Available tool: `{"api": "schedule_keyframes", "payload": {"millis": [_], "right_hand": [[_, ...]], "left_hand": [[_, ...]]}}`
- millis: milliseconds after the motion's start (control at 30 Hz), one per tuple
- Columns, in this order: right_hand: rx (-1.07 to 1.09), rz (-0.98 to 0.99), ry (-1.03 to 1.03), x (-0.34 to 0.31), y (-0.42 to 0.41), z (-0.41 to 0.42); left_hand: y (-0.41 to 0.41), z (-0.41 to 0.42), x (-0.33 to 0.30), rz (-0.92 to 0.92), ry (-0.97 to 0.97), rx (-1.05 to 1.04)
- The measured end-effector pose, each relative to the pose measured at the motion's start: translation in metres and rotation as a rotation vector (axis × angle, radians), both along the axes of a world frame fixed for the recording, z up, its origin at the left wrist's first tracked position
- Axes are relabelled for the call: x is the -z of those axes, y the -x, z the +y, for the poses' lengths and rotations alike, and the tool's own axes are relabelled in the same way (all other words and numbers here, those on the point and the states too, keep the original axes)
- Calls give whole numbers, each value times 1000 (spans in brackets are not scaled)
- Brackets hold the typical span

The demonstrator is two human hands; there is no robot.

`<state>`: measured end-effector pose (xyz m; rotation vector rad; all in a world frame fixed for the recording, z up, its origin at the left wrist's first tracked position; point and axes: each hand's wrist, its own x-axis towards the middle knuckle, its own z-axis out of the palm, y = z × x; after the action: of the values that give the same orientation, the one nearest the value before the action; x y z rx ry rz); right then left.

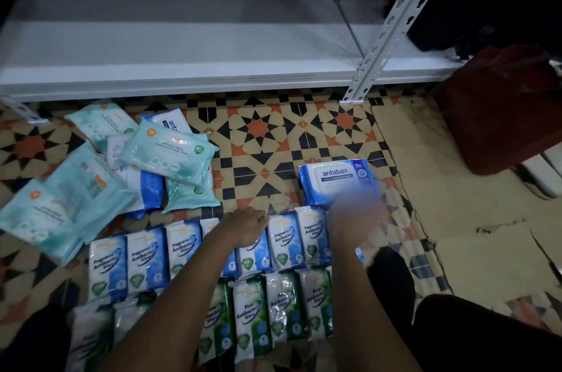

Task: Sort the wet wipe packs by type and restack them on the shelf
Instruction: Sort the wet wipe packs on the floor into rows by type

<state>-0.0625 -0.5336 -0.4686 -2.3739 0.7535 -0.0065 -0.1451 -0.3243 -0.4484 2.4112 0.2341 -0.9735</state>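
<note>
Beneath both forearms: two rows of wet wipe packs laid side by side on the patterned tile floor point(267, 134).
Far row, blue-and-white fragrance-free packs point(146, 259), running under and to either side of the left hand point(248, 227).
Near row, green pine packs point(252, 317), closer to the person than either hand.
Left hand: fingers curled under at the far edge of the blue row, resting on a pack there; whether it grips that pack cannot be told.
Right hand point(357, 213): blurred by motion, over the near edge of the Antabax pack point(337, 178); fingers not readable, hold or no hold cannot be told.
Antabax pack: blue, white lid, flat on the floor just beyond the right hand.
Left of the left hand and beyond it: loose heap of pale teal packs point(167, 149), overlapping, with a blue-and-white pack among them.
Beyond both hands: white metal shelf point(182, 46), bare board, perforated upright point(392, 27).
Right of the right hand, well apart: dark red bag point(498, 116).
</note>
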Motion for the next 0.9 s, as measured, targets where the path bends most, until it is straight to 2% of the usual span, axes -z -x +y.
{"api": "schedule_keyframes", "payload": {"millis": [100, 167, 233, 300, 367, 467, 600, 700, 800, 900], "right_hand": [[-30, -44, 80, -11, 1, 9], [-90, -89, 114, -16, 4, 22], [-200, -186, 115, -19, 8, 41], [-327, -262, 75, -21, 17, 65], [-428, -284, 21, -21, 29, 87], [-569, -251, -9, -18, 51, 113], [-719, -275, 12, -11, 76, 134], [-752, -283, 47, -4, 80, 142], [-788, -221, 6, -5, 76, 152], [-802, -141, -55, -9, 69, 166]], "left_hand": [[4, 7, -6, -133, 45, -63], [9, 17, -9, -329, 68, -271], [13, 32, -11, -440, 73, -515], [19, 49, -11, -443, -44, -607], [30, 62, -9, -357, -142, -541], [50, 65, 2, -212, -72, -444], [63, 61, 6, -242, -19, -440], [62, 67, 2, -253, 69, -473], [67, 82, -2, -383, 158, -681], [71, 95, -9, -514, 145, -956]]}}
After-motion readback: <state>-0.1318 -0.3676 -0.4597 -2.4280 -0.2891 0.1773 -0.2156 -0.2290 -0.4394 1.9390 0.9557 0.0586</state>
